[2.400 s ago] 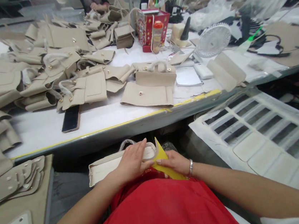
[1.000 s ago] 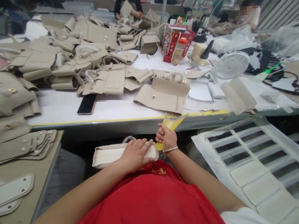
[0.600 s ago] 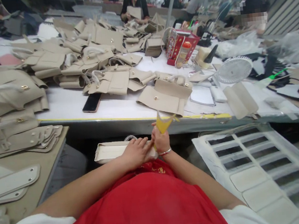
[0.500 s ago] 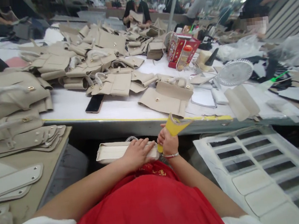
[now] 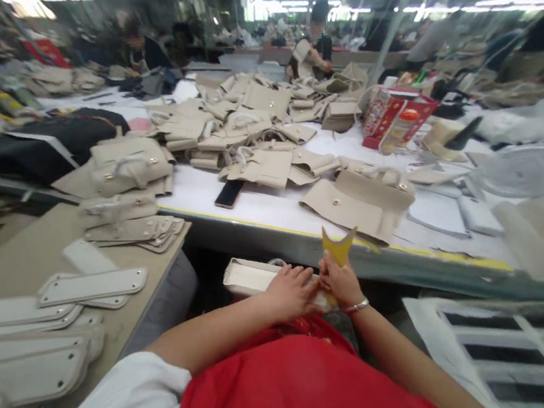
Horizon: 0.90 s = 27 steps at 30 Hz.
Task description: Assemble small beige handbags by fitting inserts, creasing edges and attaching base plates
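Bag (image 5: 248, 276) under left hand (image 5: 289, 292); right hand (image 5: 342, 282) apparently pinches yellow card (image 5: 339, 249).

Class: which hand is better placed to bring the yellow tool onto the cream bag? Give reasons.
Probably the right hand: it grips the flat yellow plastic tool, right by the bag. The left hand lies flat on the cream leather bag, steadying it.

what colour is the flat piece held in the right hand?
Yellow. The yellow flat plastic piece gripped in the right hand shows best in the head view.
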Each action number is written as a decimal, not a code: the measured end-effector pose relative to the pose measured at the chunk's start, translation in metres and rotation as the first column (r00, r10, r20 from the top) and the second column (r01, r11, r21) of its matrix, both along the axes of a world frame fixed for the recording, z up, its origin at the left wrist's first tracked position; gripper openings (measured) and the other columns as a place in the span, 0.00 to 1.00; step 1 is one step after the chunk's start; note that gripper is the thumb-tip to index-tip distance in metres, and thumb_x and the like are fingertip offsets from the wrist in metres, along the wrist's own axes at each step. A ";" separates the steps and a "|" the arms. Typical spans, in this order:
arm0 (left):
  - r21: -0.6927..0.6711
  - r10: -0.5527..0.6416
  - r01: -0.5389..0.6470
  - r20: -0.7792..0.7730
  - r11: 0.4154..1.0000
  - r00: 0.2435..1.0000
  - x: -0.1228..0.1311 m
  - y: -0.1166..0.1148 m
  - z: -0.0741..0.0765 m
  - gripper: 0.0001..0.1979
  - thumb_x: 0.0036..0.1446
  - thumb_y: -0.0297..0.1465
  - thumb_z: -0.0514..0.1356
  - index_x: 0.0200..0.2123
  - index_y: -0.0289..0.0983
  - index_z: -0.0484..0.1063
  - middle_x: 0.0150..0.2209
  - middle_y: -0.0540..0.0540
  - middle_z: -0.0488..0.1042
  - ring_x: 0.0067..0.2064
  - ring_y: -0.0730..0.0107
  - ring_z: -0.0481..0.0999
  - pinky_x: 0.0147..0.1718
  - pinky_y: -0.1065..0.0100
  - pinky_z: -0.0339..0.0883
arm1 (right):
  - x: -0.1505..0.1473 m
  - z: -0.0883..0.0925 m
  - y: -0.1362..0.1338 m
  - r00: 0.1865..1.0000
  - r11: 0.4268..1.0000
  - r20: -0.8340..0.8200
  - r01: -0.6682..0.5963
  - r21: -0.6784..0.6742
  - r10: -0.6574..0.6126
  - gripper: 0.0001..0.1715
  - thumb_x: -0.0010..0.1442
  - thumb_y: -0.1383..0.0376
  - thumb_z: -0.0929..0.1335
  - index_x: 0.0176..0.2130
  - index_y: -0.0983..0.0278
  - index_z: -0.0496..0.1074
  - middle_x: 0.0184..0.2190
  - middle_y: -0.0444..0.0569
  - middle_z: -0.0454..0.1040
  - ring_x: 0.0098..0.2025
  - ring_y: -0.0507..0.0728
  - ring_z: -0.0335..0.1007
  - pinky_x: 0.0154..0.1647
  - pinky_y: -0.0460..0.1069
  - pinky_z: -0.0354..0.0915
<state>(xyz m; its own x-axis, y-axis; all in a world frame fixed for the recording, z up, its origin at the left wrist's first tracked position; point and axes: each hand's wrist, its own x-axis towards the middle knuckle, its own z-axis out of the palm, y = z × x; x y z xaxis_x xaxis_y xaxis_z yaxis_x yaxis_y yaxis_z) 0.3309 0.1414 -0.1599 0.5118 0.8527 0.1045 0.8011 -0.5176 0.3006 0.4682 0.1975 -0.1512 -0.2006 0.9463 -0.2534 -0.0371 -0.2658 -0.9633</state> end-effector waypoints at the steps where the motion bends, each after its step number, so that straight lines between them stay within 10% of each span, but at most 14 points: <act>1: 0.018 0.029 -0.030 0.052 0.999 0.998 -0.013 -0.004 0.004 0.30 0.54 0.46 0.54 0.56 0.36 0.60 0.56 0.37 0.62 0.56 0.53 0.61 0.54 0.52 0.50 | 0.000 0.004 0.004 0.995 0.997 0.075 -0.072 -0.010 0.073 0.19 0.53 0.49 0.64 0.34 0.61 0.61 0.15 0.37 0.61 0.14 0.48 0.54 0.14 0.44 0.54; 4: 0.040 0.319 -0.350 0.324 0.936 0.891 -0.067 -0.020 0.009 0.25 0.59 0.41 0.50 0.56 0.36 0.59 0.57 0.39 0.62 0.58 0.59 0.58 0.58 0.56 0.46 | -0.005 0.017 0.016 0.856 0.910 0.316 -0.407 -0.077 0.410 0.19 0.52 0.51 0.66 0.35 0.64 0.64 0.21 0.44 0.69 0.21 0.52 0.65 0.21 0.46 0.62; 6: -0.140 0.541 -0.568 0.550 0.811 0.636 -0.105 -0.029 0.001 0.25 0.60 0.41 0.47 0.56 0.34 0.59 0.56 0.38 0.63 0.58 0.61 0.60 0.57 0.58 0.50 | -0.014 0.023 0.025 0.664 0.774 0.450 -0.624 -0.107 0.597 0.18 0.52 0.55 0.66 0.38 0.65 0.65 0.27 0.46 0.71 0.25 0.53 0.67 0.23 0.46 0.62; 10: -0.593 0.677 -0.369 0.719 0.716 0.157 -0.139 -0.030 -0.036 0.28 0.60 0.46 0.43 0.52 0.33 0.65 0.49 0.39 0.70 0.51 0.60 0.69 0.50 0.61 0.60 | -0.052 0.030 0.047 0.208 0.504 0.786 -0.851 -0.148 0.582 0.22 0.51 0.58 0.67 0.45 0.64 0.65 0.36 0.51 0.73 0.33 0.56 0.69 0.29 0.47 0.60; 14: -0.704 0.713 -0.209 0.700 0.679 -0.040 -0.131 -0.026 -0.058 0.33 0.57 0.52 0.42 0.49 0.33 0.68 0.40 0.41 0.75 0.43 0.61 0.73 0.44 0.63 0.63 | -0.102 0.028 0.065 -0.052 0.368 0.930 -0.909 -0.195 0.364 0.18 0.57 0.58 0.61 0.45 0.65 0.66 0.36 0.55 0.74 0.35 0.59 0.69 0.30 0.48 0.57; 19: -0.757 0.738 -0.146 0.653 0.637 -0.167 -0.130 -0.024 -0.063 0.34 0.56 0.54 0.40 0.48 0.36 0.70 0.39 0.44 0.76 0.41 0.63 0.73 0.41 0.66 0.63 | -0.157 0.012 0.070 -0.027 0.290 0.998 -0.956 -0.043 0.058 0.26 0.63 0.54 0.53 0.36 0.64 0.72 0.35 0.55 0.73 0.36 0.60 0.69 0.35 0.51 0.55; 27: -0.794 0.724 0.137 0.450 0.592 -0.523 -0.131 -0.015 -0.070 0.41 0.49 0.60 0.42 0.42 0.29 0.73 0.34 0.38 0.77 0.40 0.56 0.75 0.42 0.62 0.65 | -0.211 -0.013 0.083 0.148 -0.200 0.981 -0.965 0.172 0.130 0.32 0.63 0.51 0.53 0.28 0.66 0.75 0.27 0.53 0.74 0.31 0.55 0.67 0.35 0.51 0.47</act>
<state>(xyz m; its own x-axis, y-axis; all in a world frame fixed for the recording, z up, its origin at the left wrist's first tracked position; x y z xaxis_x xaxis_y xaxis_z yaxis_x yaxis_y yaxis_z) 0.1998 0.1266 -0.2296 -0.2388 0.8388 -0.4893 -0.7426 0.1670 0.6486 0.2570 0.2806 -0.1640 -0.9978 0.0306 -0.0585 0.0404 0.9839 -0.1739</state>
